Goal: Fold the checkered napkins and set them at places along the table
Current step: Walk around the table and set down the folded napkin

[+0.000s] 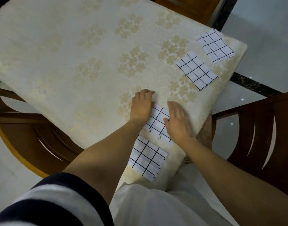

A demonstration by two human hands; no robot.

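Several folded white napkins with a black check lie along the near right edge of the table (74,62). My left hand (141,106) rests on the far left corner of one napkin (158,123), its fingers bent onto the cloth. My right hand (178,121) lies flat over that napkin's right side, fingers straight and slightly blurred. Another folded napkin (147,158) sits nearer me, by the table's corner. Two more folded napkins are farther along the edge, one napkin (197,72) in the middle and one napkin (215,44) near the far corner.
A cream tablecloth with pale flower patterns covers the table. Dark wooden chairs stand at the left (30,132), at the right (260,136) and at the far end (190,7). The floor is glossy light tile with a dark strip (254,85).
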